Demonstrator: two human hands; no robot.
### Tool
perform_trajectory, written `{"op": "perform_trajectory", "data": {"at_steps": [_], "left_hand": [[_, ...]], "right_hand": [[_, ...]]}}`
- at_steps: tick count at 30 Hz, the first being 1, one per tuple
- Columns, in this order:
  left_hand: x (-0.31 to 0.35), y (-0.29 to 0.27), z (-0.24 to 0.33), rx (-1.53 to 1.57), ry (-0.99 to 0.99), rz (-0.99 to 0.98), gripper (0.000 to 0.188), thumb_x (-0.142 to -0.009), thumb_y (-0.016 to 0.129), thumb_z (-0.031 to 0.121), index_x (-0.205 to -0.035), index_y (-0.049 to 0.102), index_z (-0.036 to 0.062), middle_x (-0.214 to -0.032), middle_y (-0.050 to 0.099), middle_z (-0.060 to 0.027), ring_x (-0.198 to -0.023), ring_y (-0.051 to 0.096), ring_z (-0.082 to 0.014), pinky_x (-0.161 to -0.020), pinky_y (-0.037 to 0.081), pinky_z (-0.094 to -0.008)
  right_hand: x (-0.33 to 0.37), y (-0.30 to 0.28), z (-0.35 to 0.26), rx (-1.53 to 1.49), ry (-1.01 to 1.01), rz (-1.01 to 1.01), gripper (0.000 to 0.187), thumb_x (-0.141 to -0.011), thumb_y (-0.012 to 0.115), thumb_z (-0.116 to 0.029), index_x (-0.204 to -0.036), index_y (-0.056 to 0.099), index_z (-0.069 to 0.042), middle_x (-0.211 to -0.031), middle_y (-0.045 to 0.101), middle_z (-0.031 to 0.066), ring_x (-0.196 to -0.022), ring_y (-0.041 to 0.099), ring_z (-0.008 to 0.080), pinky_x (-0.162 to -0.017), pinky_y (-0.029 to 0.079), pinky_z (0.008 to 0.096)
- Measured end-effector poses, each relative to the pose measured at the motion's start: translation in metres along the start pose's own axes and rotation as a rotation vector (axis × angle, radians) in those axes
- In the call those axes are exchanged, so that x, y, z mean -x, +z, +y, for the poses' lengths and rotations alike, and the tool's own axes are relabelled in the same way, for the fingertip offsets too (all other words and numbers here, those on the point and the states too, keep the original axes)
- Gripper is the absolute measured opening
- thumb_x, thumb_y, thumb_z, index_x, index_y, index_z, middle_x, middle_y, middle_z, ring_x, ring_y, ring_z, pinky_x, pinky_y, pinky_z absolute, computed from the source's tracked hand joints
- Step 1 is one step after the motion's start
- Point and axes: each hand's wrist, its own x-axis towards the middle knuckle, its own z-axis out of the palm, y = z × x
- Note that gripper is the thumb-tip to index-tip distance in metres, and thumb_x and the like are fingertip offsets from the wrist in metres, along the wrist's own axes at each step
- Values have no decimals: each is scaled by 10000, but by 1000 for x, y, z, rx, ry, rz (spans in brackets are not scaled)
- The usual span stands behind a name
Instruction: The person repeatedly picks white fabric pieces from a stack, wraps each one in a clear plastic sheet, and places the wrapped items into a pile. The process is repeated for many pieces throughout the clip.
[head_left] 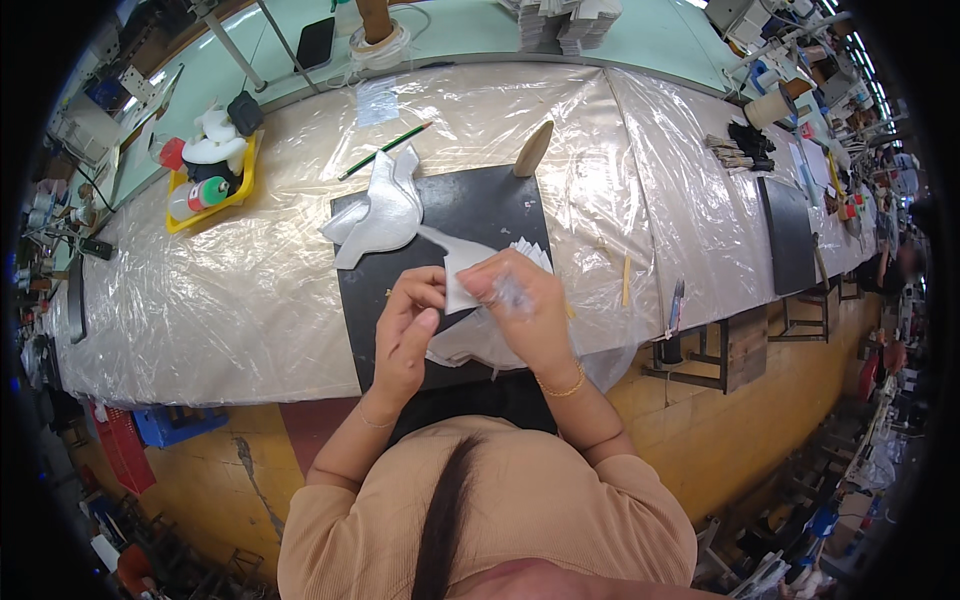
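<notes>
A thin white cut piece, perhaps fabric or felt, is held over a black board. My right hand pinches it, with a crumpled translucent scrap against the back of the fingers. My left hand has its fingers curled at the piece's left edge; the fingertips are partly hidden. Beyond my hands, several white curved pieces overlap on the board. More white pieces lie below my hands, partly covered by clear plastic. Beside my right hand, small white pointed pieces show.
At the board's far edge stands a pointed wooden tool. A green pencil lies on the plastic-covered table. To the left is a yellow tray with bottles. A second dark board and a wooden stool are at right.
</notes>
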Motion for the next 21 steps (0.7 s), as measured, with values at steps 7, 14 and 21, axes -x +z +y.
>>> {"op": "perform_trajectory", "data": {"at_steps": [7, 14, 21], "left_hand": [[1, 0, 21, 108, -315, 79, 521, -840, 686, -39, -1304, 449, -24, -989, 673, -138, -824, 675, -167, -743, 538, -254], [6, -14, 48, -32, -657, -380, 340, -908, 618, 7, -1247, 612, 9, -880, 688, -78, -720, 632, -93, -649, 543, -236], [3, -19, 28, -263, -804, -390, 352, -917, 587, 7, -1258, 626, 87, -911, 634, -45, -644, 598, -67, -609, 533, -210]], "right_hand": [[3, -6, -2, -31, 11, 106, 157, -962, 551, -166, -866, 599, -52, -800, 661, 94, -739, 630, 186, -727, 512, 305], [-8, -86, 2, -621, 379, 351, 326, -1014, 454, -393, -900, 492, -90, -594, 435, -20, -484, 459, 107, -454, 428, 263], [-16, -194, 9, -414, 82, 914, 296, -1010, 482, -380, -871, 468, -119, -633, 367, -25, -506, 341, 75, -464, 307, 232]]}}
